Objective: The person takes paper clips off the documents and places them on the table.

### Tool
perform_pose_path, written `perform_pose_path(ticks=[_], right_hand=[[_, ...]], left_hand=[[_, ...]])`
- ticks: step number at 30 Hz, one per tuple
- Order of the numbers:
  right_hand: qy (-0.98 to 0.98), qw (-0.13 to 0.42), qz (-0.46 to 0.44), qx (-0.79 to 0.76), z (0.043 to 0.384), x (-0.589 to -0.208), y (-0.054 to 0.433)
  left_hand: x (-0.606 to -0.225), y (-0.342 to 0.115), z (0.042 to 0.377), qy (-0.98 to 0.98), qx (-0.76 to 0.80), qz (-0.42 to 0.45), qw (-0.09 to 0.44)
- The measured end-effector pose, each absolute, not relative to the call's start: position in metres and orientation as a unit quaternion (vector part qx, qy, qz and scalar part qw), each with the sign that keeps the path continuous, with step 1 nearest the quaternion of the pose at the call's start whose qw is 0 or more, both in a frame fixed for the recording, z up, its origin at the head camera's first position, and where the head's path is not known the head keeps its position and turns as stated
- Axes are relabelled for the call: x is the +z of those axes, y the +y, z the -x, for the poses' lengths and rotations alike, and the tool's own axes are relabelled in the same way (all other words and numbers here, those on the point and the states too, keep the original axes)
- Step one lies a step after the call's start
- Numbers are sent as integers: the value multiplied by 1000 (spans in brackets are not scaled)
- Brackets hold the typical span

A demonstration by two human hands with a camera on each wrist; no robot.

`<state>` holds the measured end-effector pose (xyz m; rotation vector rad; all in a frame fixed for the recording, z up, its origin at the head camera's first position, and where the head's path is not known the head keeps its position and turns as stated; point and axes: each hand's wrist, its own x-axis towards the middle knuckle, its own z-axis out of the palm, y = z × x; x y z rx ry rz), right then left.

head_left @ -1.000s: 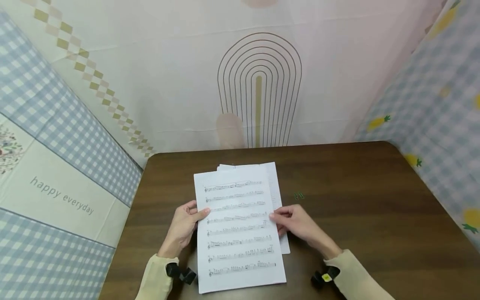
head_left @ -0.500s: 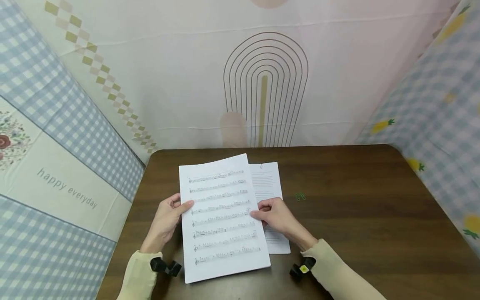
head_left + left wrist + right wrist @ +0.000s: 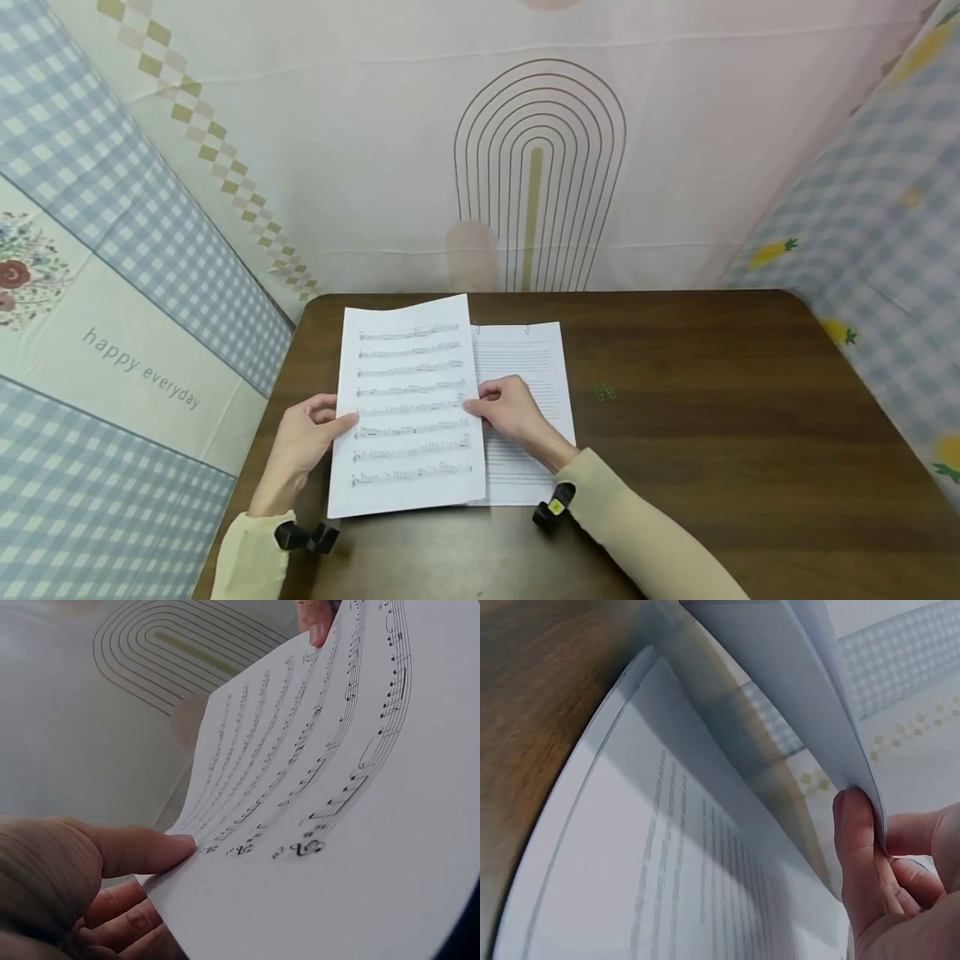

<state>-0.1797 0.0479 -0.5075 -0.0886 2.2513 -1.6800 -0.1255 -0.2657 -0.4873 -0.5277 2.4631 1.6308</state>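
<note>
Both hands hold up sheet music point(image 3: 408, 408), printed with several staves and slightly bowed in the left wrist view. My left hand point(image 3: 303, 437) pinches its left edge, thumb on the printed face and fingers behind. On the opposite edge, my right hand point(image 3: 517, 412) grips with the thumb in front and fingers at the back. The right wrist view shows more than one layer in the held paper point(image 3: 810, 690). Beneath and to the right lie text pages point(image 3: 525, 358) on the table, with paper clips along their top edge; the music covers their left part.
Two small green paper clips point(image 3: 604, 392) lie on the brown wooden table point(image 3: 712, 433), right of the pages. A patterned cloth point(image 3: 375, 167) hangs behind the table, with checked cloths at both sides.
Both hands have carried the sheet music to the left and a little away from the body. More of the text pages beneath now shows on the right. The green clips stay put.
</note>
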Motion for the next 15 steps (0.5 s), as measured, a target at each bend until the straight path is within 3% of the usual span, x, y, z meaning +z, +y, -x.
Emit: perform_pose_path(ticks=[8,15], right_hand=[[820,159,44,-548,188,-511,21],[804,187,30,-564,189,-509,16]], left_hand=[[-493,-278,133,867,460,192,21],[-503,-294,139,829,514,219,25]])
